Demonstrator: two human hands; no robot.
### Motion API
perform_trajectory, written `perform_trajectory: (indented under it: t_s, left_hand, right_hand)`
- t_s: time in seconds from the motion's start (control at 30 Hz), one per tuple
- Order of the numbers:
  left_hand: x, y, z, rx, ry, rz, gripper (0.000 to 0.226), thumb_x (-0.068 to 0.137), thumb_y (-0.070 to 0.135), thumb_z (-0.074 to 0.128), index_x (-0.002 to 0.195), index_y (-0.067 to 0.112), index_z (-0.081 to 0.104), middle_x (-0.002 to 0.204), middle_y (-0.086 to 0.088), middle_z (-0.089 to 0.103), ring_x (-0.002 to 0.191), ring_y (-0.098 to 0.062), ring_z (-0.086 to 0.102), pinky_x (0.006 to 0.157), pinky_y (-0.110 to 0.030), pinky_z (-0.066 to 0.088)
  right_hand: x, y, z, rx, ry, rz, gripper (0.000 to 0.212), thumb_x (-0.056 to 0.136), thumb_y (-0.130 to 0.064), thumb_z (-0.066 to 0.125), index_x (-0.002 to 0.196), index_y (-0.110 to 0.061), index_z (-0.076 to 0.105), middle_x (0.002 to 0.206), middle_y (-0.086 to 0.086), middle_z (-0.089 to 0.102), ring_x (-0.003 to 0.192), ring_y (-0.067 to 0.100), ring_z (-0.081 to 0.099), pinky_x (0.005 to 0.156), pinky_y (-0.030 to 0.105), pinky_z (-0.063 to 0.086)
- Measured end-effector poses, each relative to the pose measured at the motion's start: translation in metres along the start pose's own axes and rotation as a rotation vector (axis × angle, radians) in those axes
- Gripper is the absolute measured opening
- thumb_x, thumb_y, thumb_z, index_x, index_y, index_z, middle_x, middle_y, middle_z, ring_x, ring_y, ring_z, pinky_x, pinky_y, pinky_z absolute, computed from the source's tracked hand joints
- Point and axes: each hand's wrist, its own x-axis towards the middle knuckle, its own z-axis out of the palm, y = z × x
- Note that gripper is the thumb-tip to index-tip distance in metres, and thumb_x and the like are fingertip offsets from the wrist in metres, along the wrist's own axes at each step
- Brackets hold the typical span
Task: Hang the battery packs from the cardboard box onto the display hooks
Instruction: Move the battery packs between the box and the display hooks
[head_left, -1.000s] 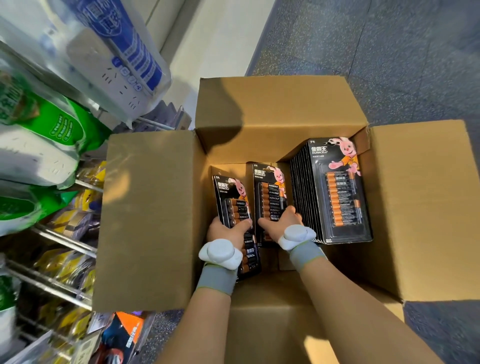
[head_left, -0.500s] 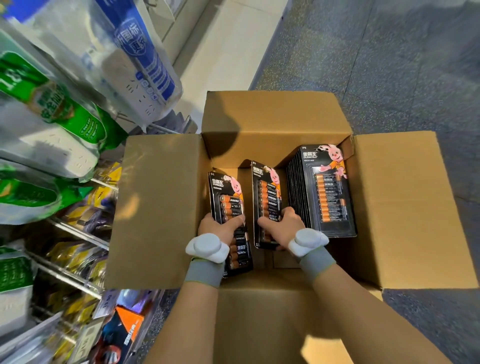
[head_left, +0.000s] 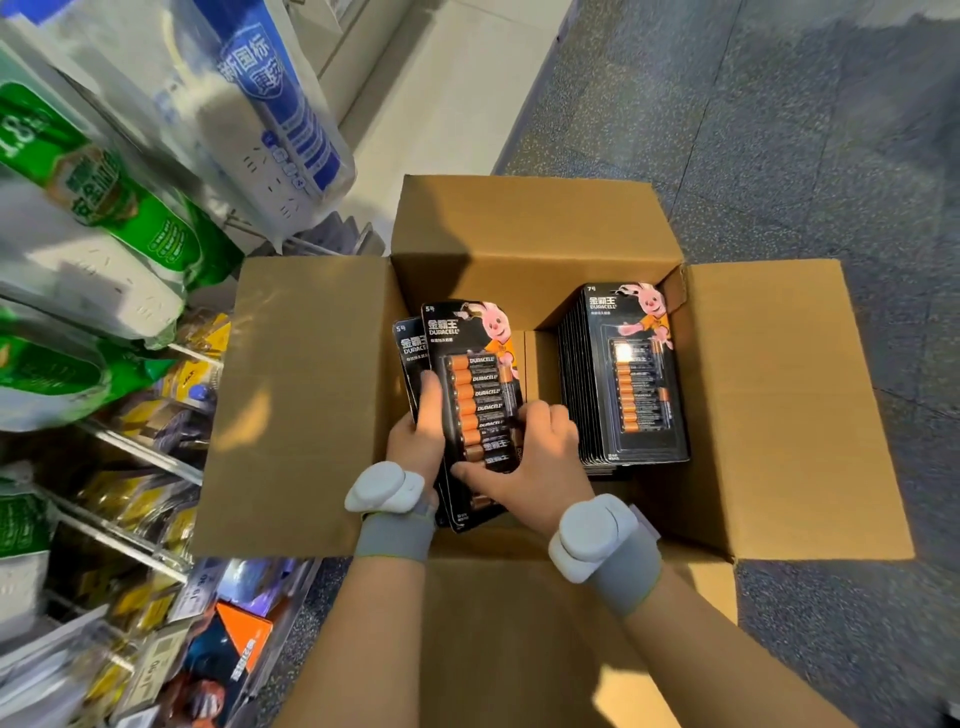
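An open cardboard box (head_left: 779, 405) stands on the floor below me. Over its middle, both my hands hold a small stack of black battery packs (head_left: 472, 384) with orange cells and a pink rabbit on the card. My left hand (head_left: 418, 441) grips the stack's left edge, thumb laid on the front. My right hand (head_left: 535, 467) grips the lower right side, thumb across the front. A second upright stack of smaller-cell battery packs (head_left: 634, 374) leans inside the box at the right.
Display hooks (head_left: 140, 452) with hanging goods fill the left: green and white power-strip packages (head_left: 104, 218), a blue-labelled one (head_left: 275, 104), yellow packs below. Box flaps spread left, right and towards me. Grey speckled floor (head_left: 779, 130) lies beyond.
The two separate packs, one in each hand, have come together into one stack and risen higher in the box. The view has shifted closer.
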Motion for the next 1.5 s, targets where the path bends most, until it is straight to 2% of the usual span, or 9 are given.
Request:
perform_trajectory:
  t_s: [0.2,0.4,0.63,0.73,0.93,1.03,1.23,1.43,1.5]
  left_hand:
    - [0.002,0.010,0.000,0.022,-0.058,0.003,0.103,0.044,0.103,0.033,0.093,0.023,0.077,0.094,-0.006,0.076,0.092,-0.028,0.071,0.095,-0.046,0.051]
    - [-0.011,0.015,0.003,-0.069,-0.035,-0.109,0.075,0.083,0.079,0.030,0.088,0.016,0.071,0.078,-0.009,0.074,0.083,-0.030,0.070,0.087,-0.039,0.053]
    - [-0.024,0.006,-0.002,-0.179,-0.074,-0.195,0.081,0.077,0.085,0.035,0.095,0.014,0.071,0.096,-0.016,0.073,0.093,-0.032,0.069,0.095,-0.041,0.049]
    - [-0.036,0.009,-0.003,-0.284,-0.104,-0.144,0.087,0.076,0.085,0.039,0.126,0.017,0.062,0.126,-0.016,0.064,0.116,-0.033,0.061,0.108,-0.050,0.040]
    - [-0.076,0.025,-0.016,-0.439,-0.277,-0.037,0.073,0.096,0.064,0.023,0.085,0.012,0.073,0.090,-0.008,0.074,0.064,-0.019,0.071,0.066,-0.030,0.054]
    - [-0.095,0.025,-0.036,-0.543,-0.272,0.030,0.075,0.095,0.067,0.022,0.118,0.009,0.064,0.112,-0.015,0.070,0.099,-0.027,0.067,0.096,-0.040,0.048]
    - [-0.118,0.034,-0.067,-0.653,-0.202,0.063,0.077,0.092,0.070,0.034,0.137,0.011,0.052,0.135,-0.018,0.056,0.123,-0.033,0.054,0.111,-0.046,0.035]
    - [-0.164,0.051,-0.099,-0.551,-0.006,0.161,0.064,0.100,0.054,0.027,0.117,0.002,0.060,0.107,-0.016,0.062,0.074,-0.025,0.058,0.072,-0.034,0.049]
    - [-0.179,0.051,-0.111,-0.582,0.022,0.161,0.065,0.100,0.053,0.028,0.120,-0.002,0.059,0.107,-0.020,0.065,0.078,-0.028,0.061,0.075,-0.038,0.050]
  right_hand:
    - [-0.008,-0.005,-0.003,0.129,0.079,-0.081,0.077,0.061,-0.047,0.084,0.110,-0.005,0.042,0.107,0.001,0.037,0.101,0.018,0.045,0.088,0.027,0.045]
    - [0.001,-0.005,-0.013,0.447,0.061,0.063,0.042,0.080,-0.055,0.066,0.080,-0.023,0.039,0.083,0.011,0.049,0.070,0.023,0.049,0.069,0.041,0.047]
    - [0.004,-0.017,-0.034,0.526,-0.002,0.015,0.051,0.082,-0.033,0.072,0.111,-0.020,0.032,0.093,-0.008,0.049,0.084,0.010,0.054,0.077,0.020,0.045]
    - [0.003,-0.027,-0.036,0.561,-0.113,-0.021,0.047,0.084,-0.029,0.071,0.113,-0.027,0.034,0.094,-0.017,0.055,0.083,-0.005,0.056,0.069,0.005,0.043]
    - [-0.014,-0.053,-0.041,0.543,-0.172,-0.097,0.056,0.084,-0.027,0.072,0.127,-0.020,0.036,0.091,-0.024,0.047,0.079,-0.010,0.050,0.074,0.005,0.043]
    - [-0.026,-0.071,-0.038,0.546,-0.222,-0.136,0.050,0.085,-0.024,0.071,0.121,-0.020,0.037,0.091,-0.022,0.046,0.078,-0.006,0.052,0.063,-0.001,0.039]
    - [-0.041,-0.111,-0.021,0.534,-0.253,-0.157,0.079,0.069,-0.048,0.081,0.127,-0.019,0.035,0.117,0.002,0.060,0.108,0.023,0.060,0.095,0.042,0.049]
    - [-0.068,-0.143,-0.017,0.506,-0.263,-0.223,0.070,0.074,-0.047,0.077,0.127,-0.018,0.042,0.117,0.000,0.061,0.108,0.023,0.061,0.096,0.043,0.048]
    - [-0.080,-0.159,-0.018,0.488,-0.317,-0.261,0.069,0.075,-0.048,0.077,0.127,-0.019,0.042,0.112,-0.001,0.062,0.103,0.022,0.062,0.095,0.044,0.049]
